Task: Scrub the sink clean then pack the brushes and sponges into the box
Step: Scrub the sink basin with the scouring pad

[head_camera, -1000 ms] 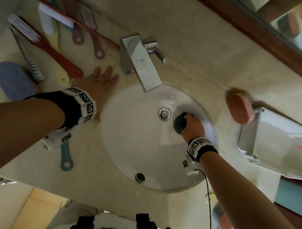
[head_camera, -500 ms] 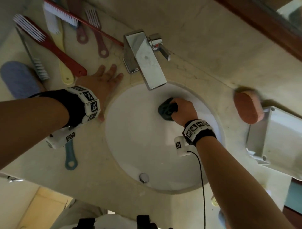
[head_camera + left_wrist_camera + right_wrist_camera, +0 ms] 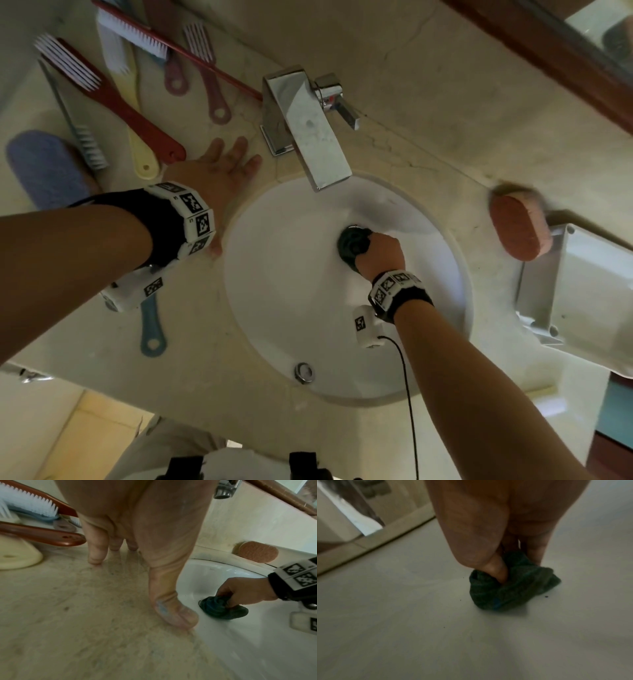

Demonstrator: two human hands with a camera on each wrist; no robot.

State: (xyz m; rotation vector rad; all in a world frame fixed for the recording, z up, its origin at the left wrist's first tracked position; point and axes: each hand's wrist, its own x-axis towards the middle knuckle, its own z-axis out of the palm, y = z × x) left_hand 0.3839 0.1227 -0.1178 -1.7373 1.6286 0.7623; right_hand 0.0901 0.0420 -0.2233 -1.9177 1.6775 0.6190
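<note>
My right hand [image 3: 376, 255] grips a crumpled dark green scouring pad [image 3: 352, 245] [image 3: 221, 608] [image 3: 510, 588] and presses it on the white sink bowl [image 3: 291, 274], over the drain under the spout. My left hand [image 3: 219, 171] [image 3: 137, 547] lies flat with straight fingers on the beige counter at the bowl's left rim. Several brushes lie at the top left: a red one [image 3: 113, 99], a yellow one [image 3: 137, 130], a long red-handled one [image 3: 154, 44]. An orange sponge [image 3: 519, 228] sits next to the white box [image 3: 589, 298] on the right.
A chrome faucet [image 3: 305, 126] overhangs the bowl's far side. A blue sponge [image 3: 44, 168] lies at the far left and a blue brush handle [image 3: 152, 329] under my left wrist. A wooden mirror frame [image 3: 548, 51] runs along the back. The counter's front edge is near my body.
My right hand swept the green pad from the right of the drain to the left under the spout, then back onto the drain. The left hand stayed planted on the counter.
</note>
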